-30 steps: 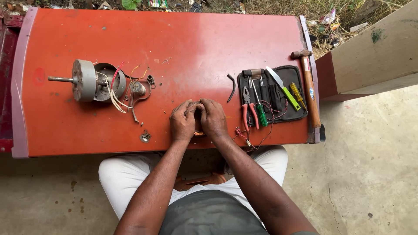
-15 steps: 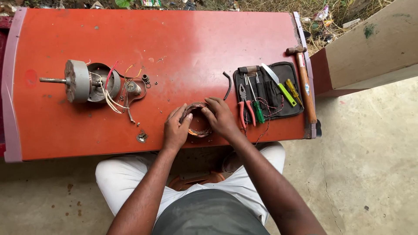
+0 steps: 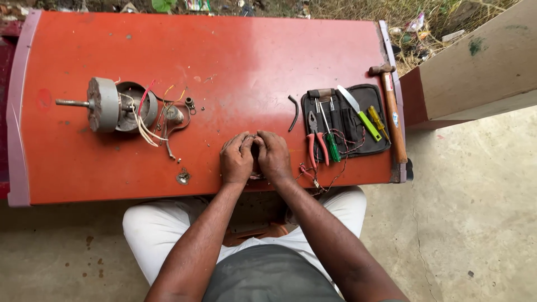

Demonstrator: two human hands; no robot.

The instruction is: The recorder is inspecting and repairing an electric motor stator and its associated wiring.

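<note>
Left hand [image 3: 236, 160] and right hand [image 3: 274, 156] are pressed together, fingers curled over something small and hidden at the red counter's [image 3: 235, 50] near edge. Grip contents: cannot tell. Dismantled motor [image 3: 120, 105] lies left; tool pouch [image 3: 347, 120] right.

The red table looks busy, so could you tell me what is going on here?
A seated person presses the left hand and right hand together over something small near the front edge of the red table; what it is cannot be seen. A dismantled grey motor with loose wires lies to the left. To the right, a black tool pouch holds pliers and screwdrivers, with a hammer beside it.
</note>
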